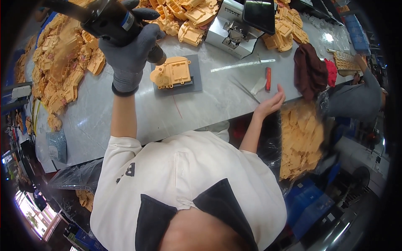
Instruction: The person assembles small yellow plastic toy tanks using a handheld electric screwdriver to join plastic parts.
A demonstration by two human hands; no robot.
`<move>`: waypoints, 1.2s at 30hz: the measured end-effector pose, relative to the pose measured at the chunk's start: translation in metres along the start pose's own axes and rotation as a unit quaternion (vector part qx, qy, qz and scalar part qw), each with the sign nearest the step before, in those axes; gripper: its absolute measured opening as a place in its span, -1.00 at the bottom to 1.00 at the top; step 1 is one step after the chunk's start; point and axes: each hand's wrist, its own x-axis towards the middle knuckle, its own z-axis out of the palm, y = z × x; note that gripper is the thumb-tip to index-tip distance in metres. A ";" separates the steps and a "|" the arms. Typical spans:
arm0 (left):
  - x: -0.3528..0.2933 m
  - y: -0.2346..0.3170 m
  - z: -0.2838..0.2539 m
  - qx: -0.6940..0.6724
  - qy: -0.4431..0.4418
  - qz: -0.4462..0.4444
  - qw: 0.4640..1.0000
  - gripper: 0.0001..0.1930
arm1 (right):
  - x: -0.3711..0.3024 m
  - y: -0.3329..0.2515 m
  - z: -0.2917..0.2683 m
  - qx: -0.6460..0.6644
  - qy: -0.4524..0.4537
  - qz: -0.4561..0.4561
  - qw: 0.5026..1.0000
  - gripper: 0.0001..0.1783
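My left hand (127, 56), in a grey glove, is closed around a black power tool (111, 23) that looks like a heat gun. The tool's round nozzle (157, 55) points down at the upper left corner of an orange-yellow moulded plastic housing (176, 72). That housing lies on a dark grey flat pad (195, 81) on the metal table. My bare right hand (271, 103) rests by the table's near edge, palm turned up and fingers loosely apart, with nothing in it. Just beyond it lie a red-handled tool (268, 78) and a thin metal strip (247, 90).
Heaped orange-yellow parts (63, 62) cover the table's left and back. A metal fixture (234, 31) with a dark phone-like screen (258, 16) stands behind. A maroon cloth (310, 69) lies right, above a bag of thin orange-yellow pieces (301, 138). Another person's grey sleeve (356, 98) is at far right.
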 end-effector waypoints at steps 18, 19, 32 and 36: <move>0.001 -0.008 0.000 0.016 0.008 -0.007 1.000 -0.52 | 0.001 -0.001 0.001 0.008 0.000 0.008 1.000 -0.59; 0.000 -0.008 0.001 0.019 0.005 -0.008 1.000 -0.52 | 0.001 0.000 0.000 0.005 0.001 0.008 1.000 -0.59; -0.003 -0.001 0.007 0.029 0.023 -0.022 0.999 -0.52 | 0.001 0.001 0.001 0.009 -0.002 0.011 1.000 -0.60; -0.003 -0.005 0.003 0.038 0.019 -0.003 0.999 -0.52 | 0.001 0.001 0.000 0.003 -0.001 0.009 1.000 -0.59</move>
